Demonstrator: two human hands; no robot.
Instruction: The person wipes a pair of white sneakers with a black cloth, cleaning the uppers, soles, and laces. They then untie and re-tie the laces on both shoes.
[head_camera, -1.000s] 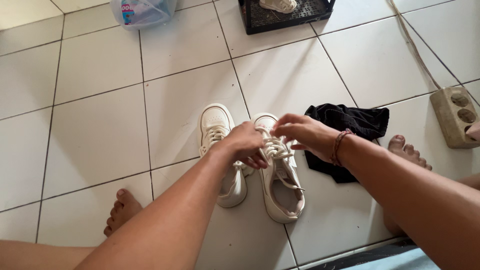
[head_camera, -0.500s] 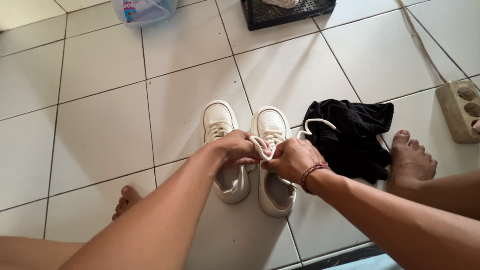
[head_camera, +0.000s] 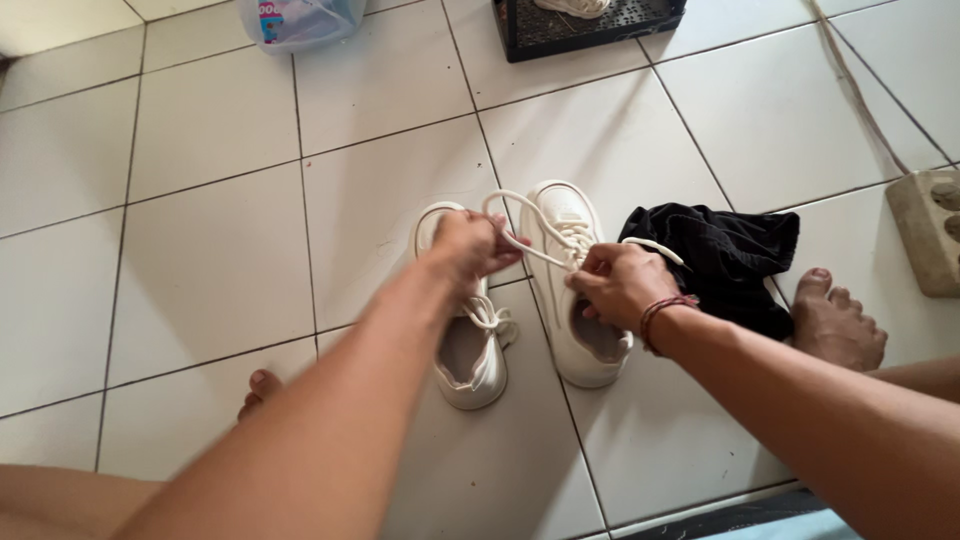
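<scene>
Right cream sneaker: lace pinched taut between left hand at ten o'clock and right hand; best kept evenly tensioned.

Two cream sneakers sit mid-frame, and part of a third shows in one black crate at the top. One black cloth, one power strip and one plastic bag complete the count.

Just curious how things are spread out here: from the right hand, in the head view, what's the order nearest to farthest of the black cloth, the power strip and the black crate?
1. black cloth, just right of the right hand.
2. power strip, far right edge.
3. black crate, top edge.
</scene>
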